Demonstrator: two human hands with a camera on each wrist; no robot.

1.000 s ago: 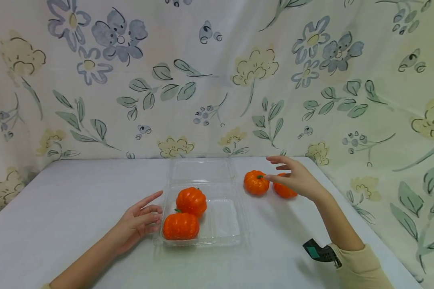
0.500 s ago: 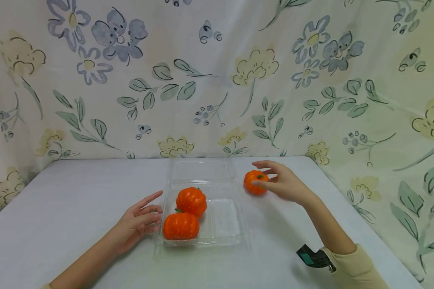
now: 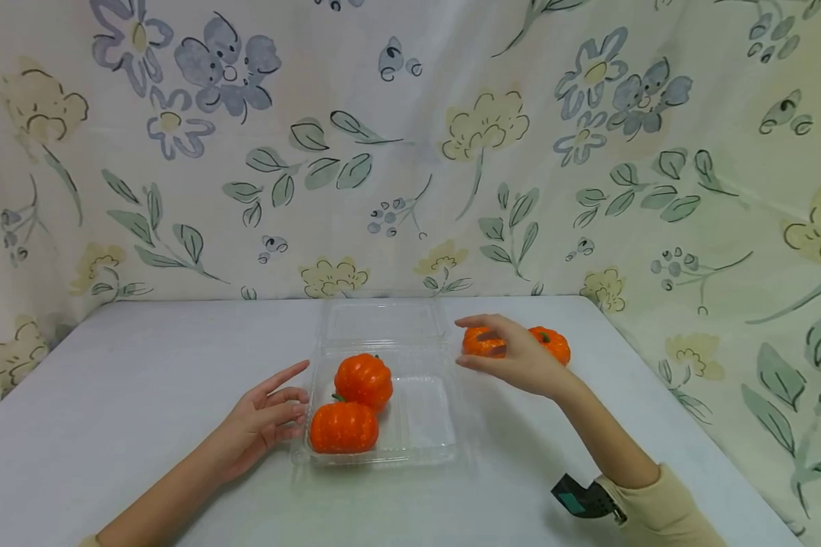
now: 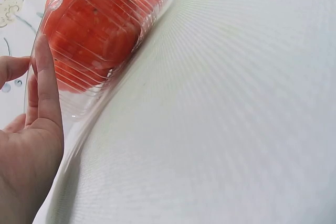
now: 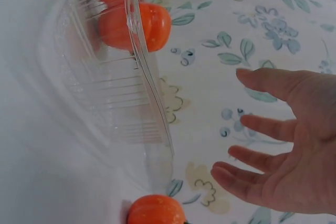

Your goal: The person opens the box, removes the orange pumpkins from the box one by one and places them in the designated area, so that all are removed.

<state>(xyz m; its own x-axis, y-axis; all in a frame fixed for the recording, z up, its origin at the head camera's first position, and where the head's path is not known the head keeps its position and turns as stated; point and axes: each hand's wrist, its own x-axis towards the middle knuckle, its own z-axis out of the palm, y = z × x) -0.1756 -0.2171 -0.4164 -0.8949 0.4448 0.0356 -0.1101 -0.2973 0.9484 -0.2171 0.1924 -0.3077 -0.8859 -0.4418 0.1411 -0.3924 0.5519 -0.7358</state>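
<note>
A clear plastic clamshell box (image 3: 424, 414) stands with its lid laid back. Inside, on its left side, sit two small orange pumpkins, the front one (image 3: 344, 428) and the rear one (image 3: 364, 380). My left hand (image 3: 263, 422) is at the box's left side, fingers extended; in the left wrist view its fingertips are right at the rim. My right hand (image 3: 520, 361) hovers with fingers spread and nothing in them. It partly covers a third pumpkin (image 3: 477, 346) right of the box. Another pumpkin (image 3: 553, 346) with a green stem shows behind the right wrist.
The box's transparent lid (image 3: 383, 323) reaches toward the back edge of the white table (image 3: 178, 365). A floral curtain (image 3: 410, 190) hangs behind the table. A dark device (image 3: 584, 497) is strapped on the right forearm by the sleeve.
My right hand has moved left, from over the rightmost pumpkin to the one nearer the box, uncovering the rightmost. The left hand and the box have stayed in place.
</note>
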